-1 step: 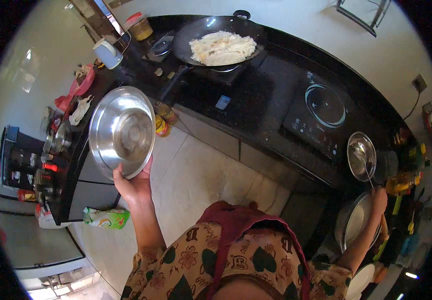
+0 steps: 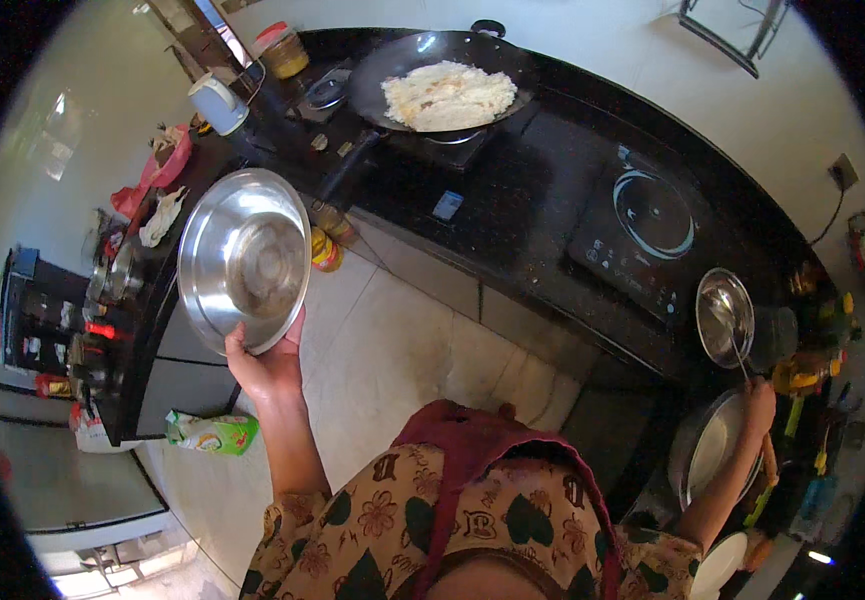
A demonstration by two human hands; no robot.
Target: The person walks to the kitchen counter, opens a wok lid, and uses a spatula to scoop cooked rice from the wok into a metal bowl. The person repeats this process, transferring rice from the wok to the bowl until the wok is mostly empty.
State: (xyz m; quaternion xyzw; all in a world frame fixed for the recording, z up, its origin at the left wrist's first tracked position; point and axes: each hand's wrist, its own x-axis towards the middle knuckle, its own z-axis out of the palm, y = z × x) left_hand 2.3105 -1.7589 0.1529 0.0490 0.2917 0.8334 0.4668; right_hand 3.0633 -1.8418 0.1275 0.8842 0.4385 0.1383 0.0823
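Note:
My left hand (image 2: 267,365) grips the rim of a wide metal basin (image 2: 264,270). The basin is tilted, and its shiny inside shows with nothing in it. At the far right, my right hand (image 2: 757,405) is closed around the handle of a long ladle (image 2: 742,368) with a metal shaft and wooden end. The ladle's head rests in a small metal bowl (image 2: 709,340). Below that bowl, beside my right forearm, stands a metal pot (image 2: 689,450). A dark wok (image 2: 367,85) holding white rice (image 2: 449,97) sits on the stove at the back.
An induction cooktop (image 2: 642,215) is set on the black counter between wok and bowl. At the left stand a kettle (image 2: 217,105) and a pink basin (image 2: 172,165). A green-white packet (image 2: 214,432) lies on the floor. Plates (image 2: 720,565) are at lower right.

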